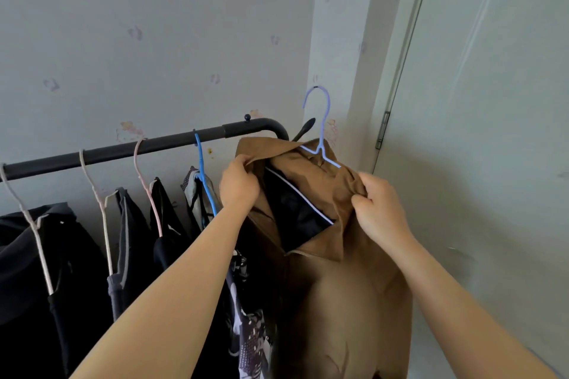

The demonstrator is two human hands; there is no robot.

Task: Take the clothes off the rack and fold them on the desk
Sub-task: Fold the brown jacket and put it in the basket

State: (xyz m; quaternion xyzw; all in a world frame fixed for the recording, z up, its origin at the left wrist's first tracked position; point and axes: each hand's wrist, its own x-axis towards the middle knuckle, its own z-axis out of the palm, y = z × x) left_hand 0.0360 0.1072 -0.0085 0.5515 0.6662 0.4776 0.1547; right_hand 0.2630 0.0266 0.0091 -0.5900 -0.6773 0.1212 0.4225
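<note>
My left grip [238,183] pinches the collar of the brown jacket [338,286]. My right grip [380,209] holds its other shoulder. The jacket hangs on a purple hanger [321,132], hook free, just past the right end of the rack [154,146].

No legible text, label, brand or number. Wallpaper [135,32] marks: faint motifs, not letters. Black-and-white print on patterned garment [251,344]: too blurred to read.

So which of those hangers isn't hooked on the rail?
The lilac hanger in the brown jacket: its hook hangs free beyond the rail. The blue hanger, pink hanger and two pale hangers hook over it.
</note>
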